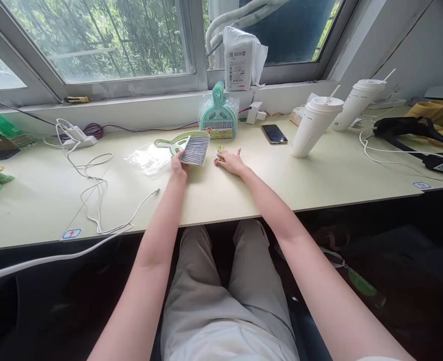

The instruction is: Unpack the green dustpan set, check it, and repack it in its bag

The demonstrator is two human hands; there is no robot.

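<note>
My left hand (179, 166) is closed on a small hand broom and dustpan set, held at a tilt above the table. The green dustpan (171, 144) lies behind the brush (196, 150), whose grey bristles face me. To the right, my right hand (231, 162) rests on the table with its thumb and fingertips on a small printed card (220, 149), and one finger is raised. Part of the card is hidden under the fingers. A crumpled clear plastic bag (148, 158) lies left of the dustpan. Behind, a wrapped broom and dustpan set (218, 118) stands against the sill.
A phone (274, 134) and white lidded cups with straws (313, 128) stand to the right. Farther right lies a black strapped device (413, 135). White cables (97, 185) and a power adapter (79, 140) spread over the left side. A wrapped tissue pack (240, 60) stands on the windowsill.
</note>
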